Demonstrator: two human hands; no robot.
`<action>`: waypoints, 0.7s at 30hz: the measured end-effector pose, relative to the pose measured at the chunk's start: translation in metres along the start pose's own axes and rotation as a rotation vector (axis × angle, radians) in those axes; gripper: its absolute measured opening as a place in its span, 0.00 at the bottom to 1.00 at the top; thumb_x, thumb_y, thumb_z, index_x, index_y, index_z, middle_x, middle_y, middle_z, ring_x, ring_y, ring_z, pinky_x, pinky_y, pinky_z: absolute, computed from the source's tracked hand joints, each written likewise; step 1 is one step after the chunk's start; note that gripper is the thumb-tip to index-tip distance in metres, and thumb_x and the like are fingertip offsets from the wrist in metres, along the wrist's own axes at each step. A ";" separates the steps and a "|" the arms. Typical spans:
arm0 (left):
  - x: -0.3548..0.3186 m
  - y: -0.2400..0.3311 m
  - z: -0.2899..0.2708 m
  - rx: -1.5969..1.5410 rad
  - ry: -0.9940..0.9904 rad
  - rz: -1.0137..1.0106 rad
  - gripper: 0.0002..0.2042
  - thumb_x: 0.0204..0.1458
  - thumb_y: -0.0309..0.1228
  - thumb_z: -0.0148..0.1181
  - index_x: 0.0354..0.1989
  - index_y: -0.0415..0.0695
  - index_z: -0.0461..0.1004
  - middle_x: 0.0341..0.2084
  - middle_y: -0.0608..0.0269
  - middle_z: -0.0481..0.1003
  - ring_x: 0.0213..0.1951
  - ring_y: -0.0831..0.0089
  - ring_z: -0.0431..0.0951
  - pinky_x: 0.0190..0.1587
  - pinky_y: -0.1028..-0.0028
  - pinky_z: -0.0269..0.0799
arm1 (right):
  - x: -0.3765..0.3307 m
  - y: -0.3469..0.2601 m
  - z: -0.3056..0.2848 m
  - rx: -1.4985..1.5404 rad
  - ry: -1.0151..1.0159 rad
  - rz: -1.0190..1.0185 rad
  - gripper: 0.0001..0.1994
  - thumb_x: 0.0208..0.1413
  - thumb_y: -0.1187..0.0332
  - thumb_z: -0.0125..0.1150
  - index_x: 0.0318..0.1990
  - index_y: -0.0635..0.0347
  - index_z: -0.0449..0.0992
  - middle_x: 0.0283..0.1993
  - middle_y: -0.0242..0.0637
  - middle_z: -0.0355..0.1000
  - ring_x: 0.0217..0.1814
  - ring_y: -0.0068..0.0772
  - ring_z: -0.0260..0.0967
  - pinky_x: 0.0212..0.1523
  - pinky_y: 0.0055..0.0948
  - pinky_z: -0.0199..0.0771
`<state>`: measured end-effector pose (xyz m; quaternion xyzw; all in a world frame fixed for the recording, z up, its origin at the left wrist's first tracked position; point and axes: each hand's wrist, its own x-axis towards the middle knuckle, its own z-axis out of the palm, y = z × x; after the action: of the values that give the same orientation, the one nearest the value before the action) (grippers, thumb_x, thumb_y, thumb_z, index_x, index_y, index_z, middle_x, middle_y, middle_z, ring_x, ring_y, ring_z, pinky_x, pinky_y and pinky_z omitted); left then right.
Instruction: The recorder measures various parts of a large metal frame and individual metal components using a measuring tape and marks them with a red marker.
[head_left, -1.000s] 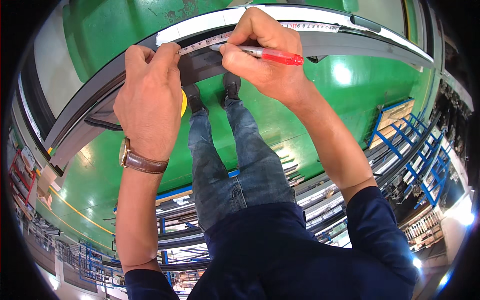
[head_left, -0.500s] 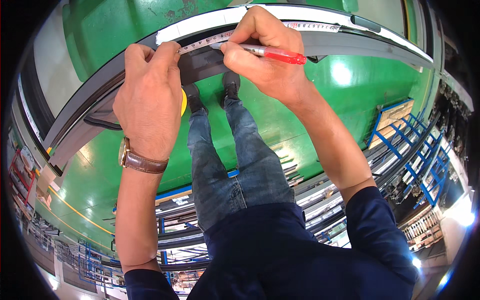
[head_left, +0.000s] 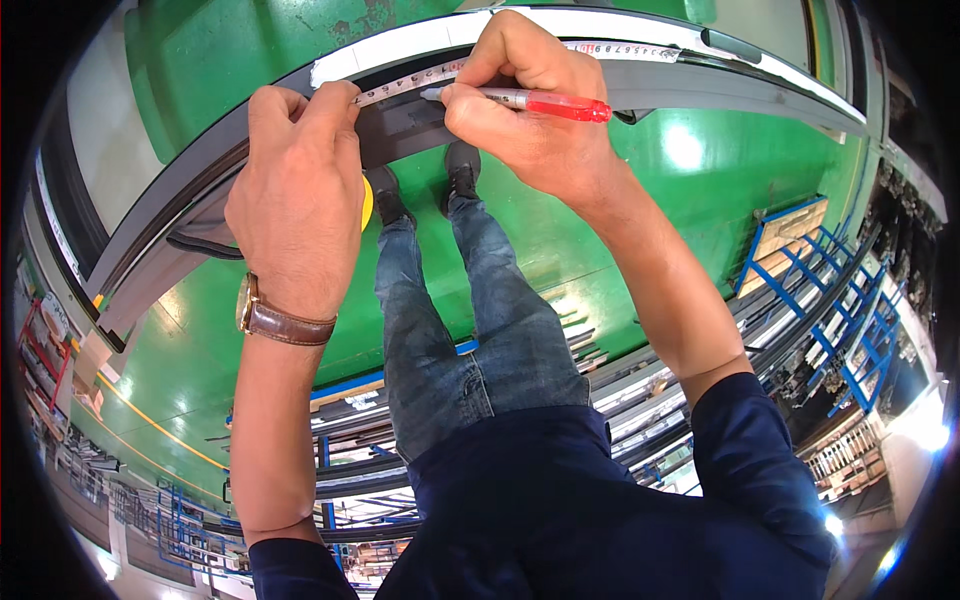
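Observation:
My left hand (head_left: 295, 190) is closed, its thumb and fingers pinching a white tape measure blade (head_left: 405, 85) against a long dark grey frame bar (head_left: 405, 130). The blade runs along the bar, passes behind my right hand (head_left: 540, 135) and shows again on its far right. Closed around a red and white marker pen (head_left: 565, 106), my right hand holds the pen's tip pointing left, just below the blade's edge. Whether the tip touches the bar I cannot tell. A yellow rounded thing (head_left: 367, 205) shows partly beside my left hand; its kind is hidden.
A white strip (head_left: 400, 45) runs along the bar's far side. Below lies a green floor (head_left: 660, 210), with my shoes (head_left: 460, 170) under the bar. Blue racks (head_left: 790, 270) and long stacked profiles (head_left: 640, 410) stand behind me.
Almost nothing differs. My right hand and the pen have shifted very slightly to the left; my left hand stays on the tape blade.

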<state>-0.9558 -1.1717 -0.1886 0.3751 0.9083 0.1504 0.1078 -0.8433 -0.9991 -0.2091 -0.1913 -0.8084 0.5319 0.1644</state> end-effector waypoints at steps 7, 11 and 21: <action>-0.001 -0.001 0.001 -0.008 0.001 -0.001 0.07 0.62 0.33 0.61 0.46 0.52 0.81 0.40 0.60 0.72 0.32 0.56 0.80 0.32 0.58 0.76 | -0.002 0.000 0.000 0.080 -0.012 0.047 0.09 0.46 0.72 0.67 0.28 0.63 0.71 0.26 0.35 0.71 0.26 0.25 0.68 0.30 0.28 0.70; -0.001 -0.002 -0.001 -0.008 -0.012 -0.008 0.07 0.63 0.33 0.61 0.47 0.52 0.81 0.40 0.59 0.72 0.32 0.56 0.80 0.32 0.58 0.76 | -0.016 -0.001 -0.006 0.117 -0.060 0.063 0.08 0.49 0.73 0.67 0.28 0.63 0.71 0.25 0.33 0.70 0.26 0.20 0.66 0.28 0.25 0.67; -0.001 -0.015 -0.002 -0.268 0.027 0.041 0.06 0.63 0.30 0.63 0.46 0.49 0.82 0.38 0.59 0.73 0.33 0.61 0.78 0.35 0.64 0.74 | -0.092 -0.002 -0.005 0.498 -0.091 0.339 0.09 0.53 0.79 0.65 0.30 0.62 0.68 0.25 0.30 0.68 0.25 0.16 0.61 0.25 0.24 0.59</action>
<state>-0.9654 -1.1824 -0.1917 0.3736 0.8737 0.2776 0.1414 -0.7614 -1.0404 -0.2113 -0.2533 -0.6164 0.7414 0.0790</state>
